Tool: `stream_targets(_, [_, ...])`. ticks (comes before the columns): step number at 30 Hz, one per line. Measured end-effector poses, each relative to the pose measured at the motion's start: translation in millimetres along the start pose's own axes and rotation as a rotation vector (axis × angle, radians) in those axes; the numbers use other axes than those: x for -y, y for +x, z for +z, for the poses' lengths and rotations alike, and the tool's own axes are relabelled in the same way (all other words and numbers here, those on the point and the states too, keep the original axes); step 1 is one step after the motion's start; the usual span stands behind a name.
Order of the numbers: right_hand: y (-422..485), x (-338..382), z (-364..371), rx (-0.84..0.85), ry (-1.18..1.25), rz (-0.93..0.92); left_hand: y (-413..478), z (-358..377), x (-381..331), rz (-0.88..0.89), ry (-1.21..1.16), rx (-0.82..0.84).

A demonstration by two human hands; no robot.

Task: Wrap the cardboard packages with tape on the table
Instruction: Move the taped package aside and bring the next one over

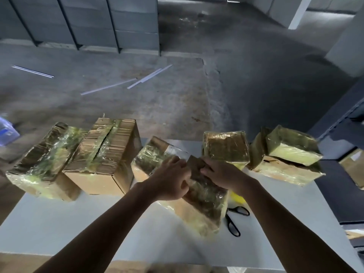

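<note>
Partly hidden under both hands, the package (pixel 205 203) stands tilted on the white table (pixel 59 223), near its middle. Its top edge disappears behind the knuckles, and motion blur softens its lower corner. The left hand (pixel 171 180) curls its fingers against the upper left side, and the right hand (pixel 220 174) clamps over the top from the other side; the fingertips themselves are hard to make out. Just behind the package a yellow thing (pixel 237 198) peeks out, too covered to identify.

The package is a brown cardboard block, wrapped in glossy, wrinkled, yellowish tape (pixel 210 223) that catches the light, with a bare brown patch at the top.

Black scissors (pixel 234 217) lie open on the table just right of the package. Along the far edge stands a row of packages (pixel 226 148), similarly shiny and creased, two of them stacked at the right end. A larger box (pixel 106 154) in that row shows plain cardboard sides and a split along its taped top. Beyond, on the grey concrete floor (pixel 177 105), lie pale thin strips (pixel 149 76).
</note>
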State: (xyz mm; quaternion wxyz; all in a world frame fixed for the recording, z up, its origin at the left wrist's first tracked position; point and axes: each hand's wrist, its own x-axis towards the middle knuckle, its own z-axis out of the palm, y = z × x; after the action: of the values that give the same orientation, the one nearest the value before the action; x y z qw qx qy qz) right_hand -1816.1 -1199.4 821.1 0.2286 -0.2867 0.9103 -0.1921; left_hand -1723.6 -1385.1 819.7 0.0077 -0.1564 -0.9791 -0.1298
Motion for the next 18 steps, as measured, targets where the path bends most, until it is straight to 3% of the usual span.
stream_targets(4, [3.5, -17.2, -8.8, 0.005, 0.003, -0.102, 3.5, 14.1, -22.0, -0.128, -0.001, -0.106])
stream_targets(9, [9.1, -35.0, -7.3, -0.047, 0.208, -0.15, 7.2, 19.4, -42.3, -0.268, 0.043, 0.009])
stream_targets(13, [2.7, -64.5, -5.4, -0.148, 0.44, -0.15, 16.3, 17.4, -57.1, -0.335, 0.045, -0.023])
stream_targets(16, [-6.2, -81.0, -1.2, -0.215, 0.528, -0.154, 31.0, 15.4, -68.1, -0.401, 0.03, -0.024])
stream_targets(18, [-10.6, -83.5, 5.6, -0.226, 0.528, -0.166, 43.1, 13.4, -77.2, -0.441, 0.056, 0.063])
